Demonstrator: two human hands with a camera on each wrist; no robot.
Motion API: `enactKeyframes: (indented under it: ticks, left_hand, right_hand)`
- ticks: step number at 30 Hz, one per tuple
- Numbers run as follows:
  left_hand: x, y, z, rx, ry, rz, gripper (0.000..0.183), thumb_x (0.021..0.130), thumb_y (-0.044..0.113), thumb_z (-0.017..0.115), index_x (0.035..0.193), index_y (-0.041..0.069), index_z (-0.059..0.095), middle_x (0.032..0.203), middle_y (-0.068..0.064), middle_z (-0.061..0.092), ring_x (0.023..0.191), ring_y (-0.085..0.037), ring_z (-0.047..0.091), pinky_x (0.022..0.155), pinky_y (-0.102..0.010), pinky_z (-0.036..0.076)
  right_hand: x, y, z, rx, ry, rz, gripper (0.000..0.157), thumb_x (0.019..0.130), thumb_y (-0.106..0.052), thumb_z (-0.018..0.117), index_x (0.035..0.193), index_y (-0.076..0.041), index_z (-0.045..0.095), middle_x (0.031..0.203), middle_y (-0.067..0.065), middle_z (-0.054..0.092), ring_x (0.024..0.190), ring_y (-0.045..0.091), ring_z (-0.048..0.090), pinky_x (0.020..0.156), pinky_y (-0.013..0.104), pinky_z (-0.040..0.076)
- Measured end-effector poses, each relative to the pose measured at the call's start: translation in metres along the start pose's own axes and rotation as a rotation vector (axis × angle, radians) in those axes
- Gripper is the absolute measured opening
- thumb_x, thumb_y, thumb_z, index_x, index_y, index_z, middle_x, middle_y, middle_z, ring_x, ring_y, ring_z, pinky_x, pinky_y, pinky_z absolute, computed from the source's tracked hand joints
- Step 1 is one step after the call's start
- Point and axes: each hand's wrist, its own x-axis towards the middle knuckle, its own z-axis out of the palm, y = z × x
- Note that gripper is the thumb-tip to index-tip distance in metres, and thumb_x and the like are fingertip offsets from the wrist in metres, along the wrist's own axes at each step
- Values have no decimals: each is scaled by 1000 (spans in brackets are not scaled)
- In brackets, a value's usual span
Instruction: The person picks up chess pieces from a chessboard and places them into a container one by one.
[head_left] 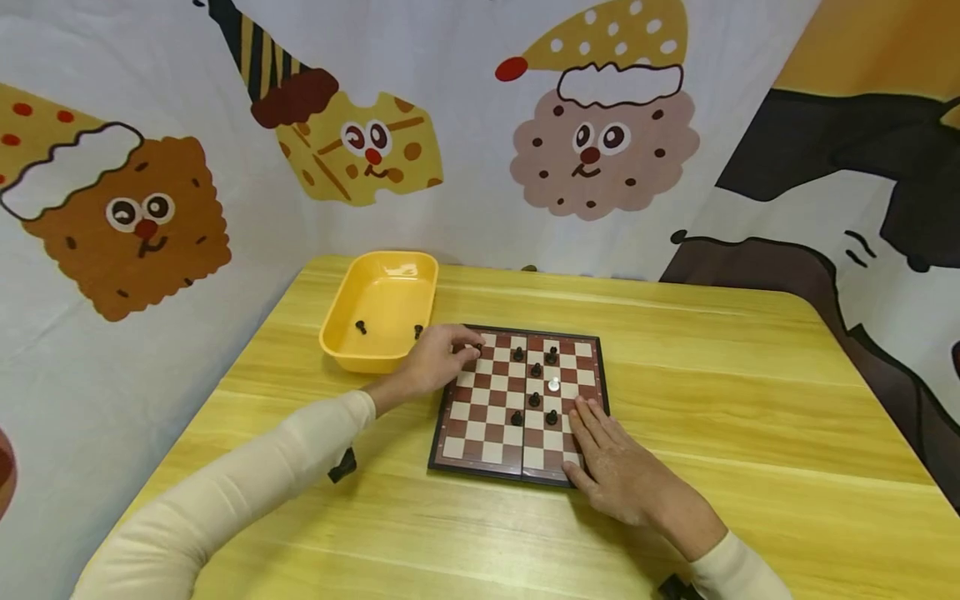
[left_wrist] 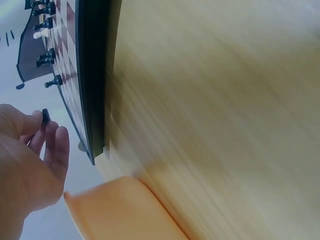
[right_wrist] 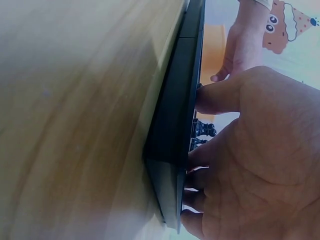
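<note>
A folding chessboard (head_left: pixel 491 407) with brown and cream squares lies on the table. My left hand (head_left: pixel 438 360) is over its far left corner and pinches a black chess piece (left_wrist: pixel 45 117) between thumb and fingertips. Fingers fairly straight, my right hand (head_left: pixel 618 462) rests on the board's near right edge. Several black chess pieces (head_left: pixel 535 400) stand around the board's middle and right half, with one white pawn (head_left: pixel 553 384) among them. From the right wrist view, a black piece (right_wrist: pixel 205 128) shows beyond the right hand's fingers.
Left of the board stands a yellow plastic tray (head_left: pixel 327 340) with two black pieces (head_left: pixel 361 327) visible inside. The wooden table (head_left: pixel 712 367) extends on both sides. Behind it hangs a white cloth (head_left: pixel 465 225) printed with cartoon biscuits.
</note>
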Motion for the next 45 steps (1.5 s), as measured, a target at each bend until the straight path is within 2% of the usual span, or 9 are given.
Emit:
enactKeyframes:
  ticks: [3, 6, 10, 16, 22, 28, 37, 45]
  left_hand:
    - [0, -1, -5, -12, 5, 9, 20, 98, 3, 68, 116, 0, 74, 112, -8, 72, 92, -21, 66, 67, -30, 56]
    - [1, -1, -10, -27, 17, 26, 20, 98, 3, 67, 117, -1, 73, 110, -8, 72, 89, -22, 67, 62, -28, 55]
    - [3, 1, -18, -26, 35, 41, 19, 99, 4, 67, 116, 0, 74, 109, -7, 73, 91, -21, 67, 66, -30, 55]
    - [-1, -3, -24, -8, 47, 35, 19, 99, 6, 68, 116, 1, 74, 110, -6, 72, 93, -21, 66, 71, -32, 56]
    - [-5, -4, -28, -14, 60, 7, 17, 99, 6, 67, 115, 2, 74, 108, -7, 72, 93, -23, 66, 67, -32, 55]
    - [-7, -2, -34, -1, 88, 37, 17, 98, 4, 68, 114, 1, 74, 106, -8, 73, 89, -25, 66, 60, -32, 53]
    - [-9, -5, -38, 71, 123, 38, 18, 99, 7, 68, 115, 3, 74, 108, -7, 73, 88, -20, 64, 67, -32, 55]
    - [-12, -6, -46, 127, 143, 7, 18, 100, 10, 67, 116, 5, 74, 102, -5, 73, 77, -22, 61, 60, -33, 47]
  right_hand:
    - [1, 0, -2, -7, 1, 1, 71, 110, -40, 38, 155, 12, 22, 163, 29, 10, 151, 43, 7, 120, 54, 14]
    - [2, -1, -4, -7, 9, -2, 70, 110, -39, 38, 155, 13, 22, 163, 30, 10, 151, 44, 8, 119, 55, 14]
    - [3, -1, -5, -5, 19, -1, 70, 110, -38, 38, 154, 13, 23, 163, 31, 10, 150, 45, 9, 119, 56, 15]
    - [2, 0, -4, 17, -16, -13, 72, 110, -41, 40, 155, 13, 22, 163, 31, 10, 150, 46, 8, 119, 57, 15]
    - [2, 2, -6, 2, -35, -10, 72, 110, -43, 39, 156, 11, 23, 164, 29, 9, 151, 43, 7, 120, 55, 13]
    - [3, 1, -6, 2, -40, -4, 72, 110, -43, 37, 156, 11, 22, 164, 29, 10, 151, 43, 7, 120, 55, 14]
    - [1, 0, -4, -6, -25, 2, 71, 110, -42, 38, 155, 11, 23, 163, 30, 11, 150, 45, 9, 120, 55, 15]
    - [1, -1, -4, -9, -15, -8, 71, 110, -42, 37, 155, 11, 24, 163, 30, 12, 151, 44, 9, 120, 55, 15]
